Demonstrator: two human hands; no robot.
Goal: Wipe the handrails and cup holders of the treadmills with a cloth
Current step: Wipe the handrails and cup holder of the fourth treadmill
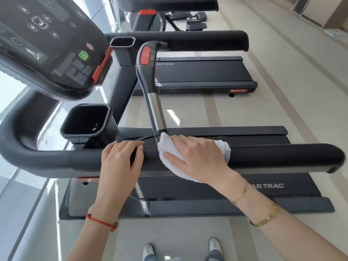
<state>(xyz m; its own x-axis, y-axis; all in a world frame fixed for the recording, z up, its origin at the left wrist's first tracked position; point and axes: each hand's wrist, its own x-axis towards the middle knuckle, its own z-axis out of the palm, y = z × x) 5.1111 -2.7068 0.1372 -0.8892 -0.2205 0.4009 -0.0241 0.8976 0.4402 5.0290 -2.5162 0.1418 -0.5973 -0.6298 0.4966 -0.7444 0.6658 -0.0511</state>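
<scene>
At ten o'clock hangs the dark console [47,40], blurred, with a green button. Below it, at about nine o'clock, sits the near cup holder [86,122], a dark angular well just beside the handrail [282,157], which runs black across the middle of the view. The left hand [120,161] rests on that rail at the centre, fingers curled over its top, holding nothing else; a red cord circles the wrist. Just right of it, the right hand [197,157] presses the white cloth [167,147] flat against the rail with straight, spread fingers, gold bracelets on its wrist. A silver-and-black bar [153,102] rises toward twelve o'clock. At one o'clock lies a second treadmill [203,72].
</scene>
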